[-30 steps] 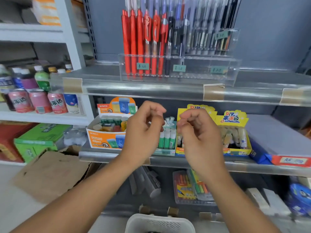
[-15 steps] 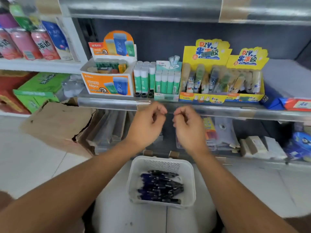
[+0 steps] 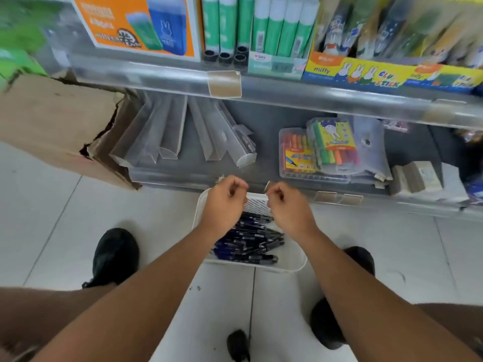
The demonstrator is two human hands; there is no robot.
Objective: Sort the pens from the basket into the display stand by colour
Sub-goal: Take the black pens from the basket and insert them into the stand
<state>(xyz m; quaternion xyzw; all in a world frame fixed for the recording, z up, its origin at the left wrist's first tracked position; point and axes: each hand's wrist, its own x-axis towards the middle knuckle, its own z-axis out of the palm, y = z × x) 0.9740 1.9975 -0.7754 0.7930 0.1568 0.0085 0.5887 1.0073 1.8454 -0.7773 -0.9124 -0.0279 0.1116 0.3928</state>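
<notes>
A white plastic basket (image 3: 295,259) stands on the tiled floor between my feet. Inside it lies a heap of several dark blue pens (image 3: 251,241). My left hand (image 3: 224,205) hovers over the basket's far left part with fingers curled and nothing in them. My right hand (image 3: 290,207) hovers beside it over the far right part, fingers curled the same way, holding nothing. The two hands are a little apart. The pen display stand is out of view.
A low shelf (image 3: 261,176) lies just beyond the basket with clear plastic strips (image 3: 183,131) and crayon packs (image 3: 329,150). Above, a shelf rail (image 3: 287,92) carries glue sticks (image 3: 264,24). A torn cardboard box (image 3: 57,121) sits at left. My black shoes (image 3: 115,254) flank the basket.
The view has swung down from the pen stand to the floor. Both hands, still curled and empty, have dropped from shelf height to just over the basket of pens.
</notes>
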